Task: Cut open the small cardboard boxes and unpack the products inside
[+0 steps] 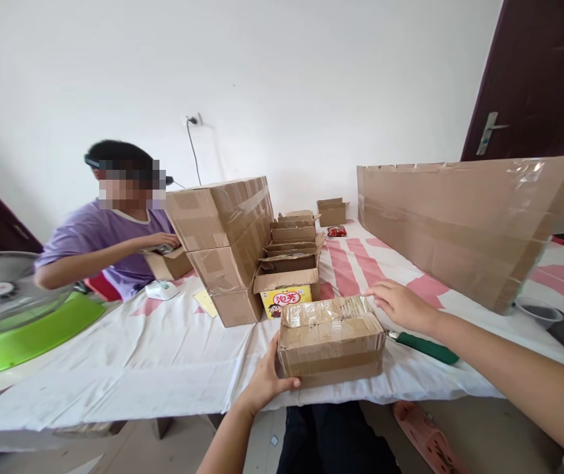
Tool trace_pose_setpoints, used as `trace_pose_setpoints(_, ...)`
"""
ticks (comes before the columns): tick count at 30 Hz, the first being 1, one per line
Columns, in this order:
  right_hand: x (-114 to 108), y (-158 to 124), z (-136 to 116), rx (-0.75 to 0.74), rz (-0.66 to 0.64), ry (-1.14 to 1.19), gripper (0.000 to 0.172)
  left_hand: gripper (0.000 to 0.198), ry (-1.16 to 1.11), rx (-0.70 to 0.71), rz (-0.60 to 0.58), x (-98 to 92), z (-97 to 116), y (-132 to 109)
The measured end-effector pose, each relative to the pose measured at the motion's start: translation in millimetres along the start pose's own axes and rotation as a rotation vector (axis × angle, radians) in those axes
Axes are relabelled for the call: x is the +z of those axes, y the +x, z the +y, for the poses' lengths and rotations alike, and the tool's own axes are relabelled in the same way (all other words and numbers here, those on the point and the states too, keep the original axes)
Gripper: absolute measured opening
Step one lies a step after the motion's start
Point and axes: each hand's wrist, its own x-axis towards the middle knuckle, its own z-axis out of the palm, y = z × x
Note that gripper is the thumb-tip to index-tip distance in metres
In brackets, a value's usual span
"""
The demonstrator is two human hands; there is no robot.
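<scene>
A left hand point(263, 374) is gripping, apparently steadying, a taped cardboard box point(332, 342) at the near edge of the tablecloth point(173, 368), the right hand point(404, 305) hanging alongside, hold unclear, the next move probably calling for bracing.

Yellow bx point(289, 303): red "泡芙" on white patch; sm. print above too tiny to read.

The tape-covered brown cardboard box point(332, 342) hides the left hand's point(266, 378) fingertips at its left side and the lower right of the yellow printed carton point(288, 301) behind it. Far left of the box, the picture's edge cuts the lime-green-based grey fan point(15, 296); nearer, pixel blocks mask the purple-shirted co-worker's point(91, 234) head. Beyond the box, the small red shiny packet's point(337, 232) print is too tiny to read.
</scene>
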Motion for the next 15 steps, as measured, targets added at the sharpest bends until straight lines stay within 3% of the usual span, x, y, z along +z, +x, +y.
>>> trace_pose_setpoints(5,-2.2,27.1,-52.6,-0.368,-0.064,0.151,0.038,0.125,0.004,-0.033,-0.010,0.2,-4.3,-1.2)
trace_pose_setpoints(7,2.4,33.0,-62.5,-0.441,-0.098,0.194,0.034,0.123,0.006,-0.039,-0.013,0.4,-4.6,-1.6)
trace_pose_setpoints(10,4.9,37.8,-59.6,-0.391,-0.100,0.234,0.022,0.123,0.006,-0.034,-0.013,0.4,-5.1,-1.5)
trace_pose_setpoints(15,0.7,39.5,-31.9,-0.112,0.011,0.326,0.020,0.125,0.005,-0.024,-0.016,-0.6,-9.0,-0.4)
